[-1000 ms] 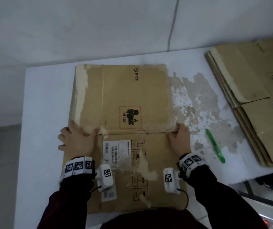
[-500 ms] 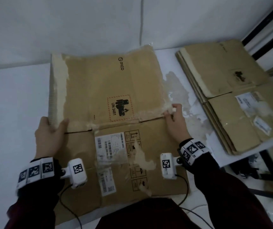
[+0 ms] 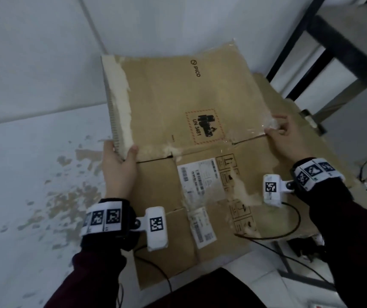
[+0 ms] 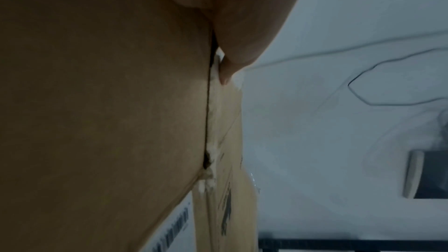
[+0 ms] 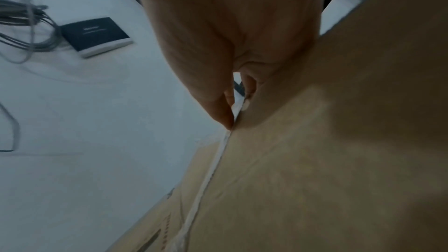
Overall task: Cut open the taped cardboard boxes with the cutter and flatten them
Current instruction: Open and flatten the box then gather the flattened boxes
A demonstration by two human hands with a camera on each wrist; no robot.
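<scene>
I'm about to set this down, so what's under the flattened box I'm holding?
Beneath the flattened box, more brown cardboard shows past its right edge, by the right hand. The box hides how far that cardboard reaches and whatever else lies there.

Setting: plain workroom or storage-type space, exact kind unclear. Evidence: bare white walls (image 3: 45,52); white work surface (image 3: 22,174) with paint worn off in brown patches; black metal-framed furniture (image 3: 333,47) at right; flattened shipping carton (image 3: 189,103) bearing PICO logo, UN 3481 battery label, barcode stickers; loose grey cables (image 5: 26,26) and small dark boxed item (image 5: 97,35) on white surface.
</scene>
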